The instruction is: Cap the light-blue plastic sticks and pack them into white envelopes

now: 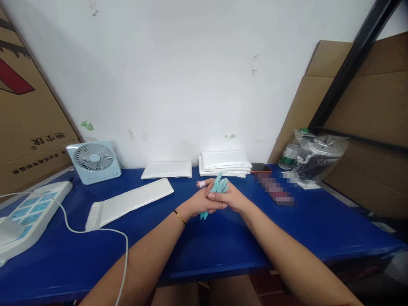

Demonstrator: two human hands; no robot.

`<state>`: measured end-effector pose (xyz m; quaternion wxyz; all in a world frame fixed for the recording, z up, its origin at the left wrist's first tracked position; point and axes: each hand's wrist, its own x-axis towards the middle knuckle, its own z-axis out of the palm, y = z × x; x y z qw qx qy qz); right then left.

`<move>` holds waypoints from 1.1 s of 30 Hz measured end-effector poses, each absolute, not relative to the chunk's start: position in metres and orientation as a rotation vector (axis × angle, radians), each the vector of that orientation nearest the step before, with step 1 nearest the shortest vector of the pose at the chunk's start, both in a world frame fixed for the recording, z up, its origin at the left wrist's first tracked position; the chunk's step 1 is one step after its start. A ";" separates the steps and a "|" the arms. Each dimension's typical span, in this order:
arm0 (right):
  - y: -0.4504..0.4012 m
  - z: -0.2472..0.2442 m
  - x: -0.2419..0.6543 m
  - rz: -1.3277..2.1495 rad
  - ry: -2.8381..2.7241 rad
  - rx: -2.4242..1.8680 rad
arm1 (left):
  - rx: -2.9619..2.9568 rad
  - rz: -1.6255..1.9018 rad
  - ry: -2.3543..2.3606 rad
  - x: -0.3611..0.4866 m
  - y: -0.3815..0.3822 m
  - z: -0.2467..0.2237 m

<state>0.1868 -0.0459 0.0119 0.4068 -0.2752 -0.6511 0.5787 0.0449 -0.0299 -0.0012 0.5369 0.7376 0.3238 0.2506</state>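
Observation:
Several slim teal sticks [219, 185] are bunched together between my two hands, above the middle of the blue table. My left hand [201, 201] wraps round the bunch from the left, with a white wrap on one fingertip. From the right, my right hand [230, 197] closes on the same bunch, its thumb lying across the front. The sticks poke out above and below the fingers, tilted. Behind the hands lie a stack of white padded envelopes [225, 160] and another flat white envelope pile [167, 168].
On the blue table [223, 246], a long white envelope [130, 203], a small fan [94, 161], and a power strip [35, 216] with a white cable lie left. At right are a phone [261, 168], a blurred-out item, a bottle [289, 155] and a clear plastic bag [321, 159].

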 end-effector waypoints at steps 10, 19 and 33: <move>-0.023 -0.009 0.187 1.063 -1.387 -0.825 | 2.122 0.823 0.933 0.032 0.005 -0.037; -0.027 -0.016 0.166 1.018 -1.192 -0.826 | 2.002 0.797 0.851 0.051 -0.012 -0.037; -0.030 0.004 0.200 1.072 -1.151 -0.842 | 2.352 0.554 1.037 0.037 -0.017 -0.009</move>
